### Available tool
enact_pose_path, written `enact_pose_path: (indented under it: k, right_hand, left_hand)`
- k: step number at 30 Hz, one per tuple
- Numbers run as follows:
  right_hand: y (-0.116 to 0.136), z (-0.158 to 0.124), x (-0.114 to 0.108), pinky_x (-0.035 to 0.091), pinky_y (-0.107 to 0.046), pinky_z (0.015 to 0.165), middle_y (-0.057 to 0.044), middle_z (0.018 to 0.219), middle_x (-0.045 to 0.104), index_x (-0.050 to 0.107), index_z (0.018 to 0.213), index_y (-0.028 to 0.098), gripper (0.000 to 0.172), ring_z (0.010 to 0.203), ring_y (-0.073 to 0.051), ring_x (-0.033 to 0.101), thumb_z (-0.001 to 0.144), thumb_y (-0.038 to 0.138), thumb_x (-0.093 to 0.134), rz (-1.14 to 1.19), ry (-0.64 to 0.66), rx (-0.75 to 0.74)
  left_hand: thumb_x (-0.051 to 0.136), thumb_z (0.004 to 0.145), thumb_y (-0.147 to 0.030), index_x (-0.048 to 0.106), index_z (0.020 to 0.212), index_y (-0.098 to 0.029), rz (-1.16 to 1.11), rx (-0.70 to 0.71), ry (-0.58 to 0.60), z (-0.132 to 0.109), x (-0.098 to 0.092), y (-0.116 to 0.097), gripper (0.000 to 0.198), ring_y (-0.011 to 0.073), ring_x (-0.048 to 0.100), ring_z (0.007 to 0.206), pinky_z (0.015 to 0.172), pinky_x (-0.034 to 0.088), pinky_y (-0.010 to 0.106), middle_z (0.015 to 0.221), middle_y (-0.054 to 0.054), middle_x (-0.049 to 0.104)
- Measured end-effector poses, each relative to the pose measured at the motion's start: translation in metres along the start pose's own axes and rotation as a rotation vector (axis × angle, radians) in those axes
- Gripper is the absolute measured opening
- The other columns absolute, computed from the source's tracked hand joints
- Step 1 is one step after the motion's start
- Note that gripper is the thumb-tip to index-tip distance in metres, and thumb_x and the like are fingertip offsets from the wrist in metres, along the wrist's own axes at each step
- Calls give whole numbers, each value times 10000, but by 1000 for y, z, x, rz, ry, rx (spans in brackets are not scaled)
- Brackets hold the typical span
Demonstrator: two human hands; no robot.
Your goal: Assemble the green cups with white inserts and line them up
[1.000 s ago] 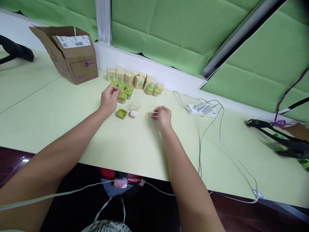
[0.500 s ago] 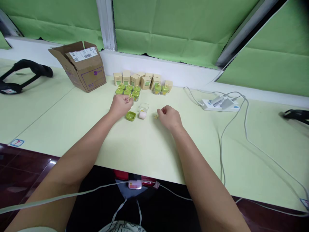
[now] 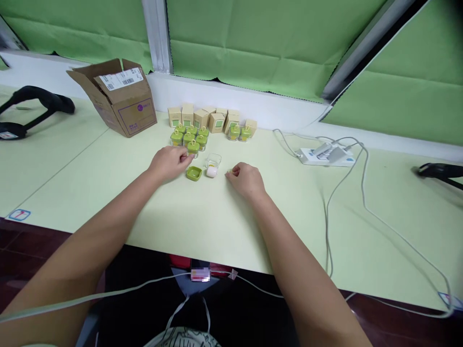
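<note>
My left hand point(image 3: 169, 163) rests at the near left side of a green-lidded jar point(image 3: 193, 147), its fingers curled close to it. Several similar jars point(image 3: 177, 138) stand behind. Between my hands, a green lid point(image 3: 194, 173) lies hollow side up, beside a clear container point(image 3: 213, 160) with a pale pink piece point(image 3: 211, 171) at its near edge. To the right, my right hand point(image 3: 246, 180) is closed in a pinch low over the table; a tiny yellowish piece shows at its fingertips.
Small cardboard boxes point(image 3: 217, 123) line the back, with two more jars point(image 3: 239, 133) before them. An open carton point(image 3: 130, 108) stands at back left. Right of centre lies a power strip point(image 3: 325, 157) with trailing cables. Black frames stand at both sides.
My left hand has drawn back from the top of the nearest jar, whose lid and loop now show. My right fingers have closed over the small yellowish piece on the table.
</note>
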State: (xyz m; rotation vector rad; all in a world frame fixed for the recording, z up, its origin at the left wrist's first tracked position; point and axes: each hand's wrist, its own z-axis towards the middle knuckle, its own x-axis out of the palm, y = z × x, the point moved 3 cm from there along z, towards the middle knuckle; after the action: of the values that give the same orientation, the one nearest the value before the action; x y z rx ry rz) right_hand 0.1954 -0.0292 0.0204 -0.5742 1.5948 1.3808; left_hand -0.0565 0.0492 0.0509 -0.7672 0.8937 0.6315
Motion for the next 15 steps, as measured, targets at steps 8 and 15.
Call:
enact_pose_path:
  k: [8, 15]
  right_hand:
    - [-1, 1, 5, 419, -311, 717, -47, 965, 724, 637, 855, 223, 58, 803, -190, 610, 848, 271, 668, 45, -28, -64]
    - [-1, 0, 4, 434, -315, 719, -31, 882, 706, 600, 857, 235, 30, 773, -189, 603, 876, 259, 597, 174, -97, -58]
  left_hand:
    - [415, 1011, -561, 516, 1438, -197, -213, 199, -57, -11, -4, 12, 571, 328, 494, 1337, 1121, 385, 477, 1436, 161, 567]
    - [447, 860, -868, 189, 1644, -256, -233, 189, 10, -13, 10, 11, 1028, 432, -17, 1601, 1250, -28, 626, 1737, 168, 85]
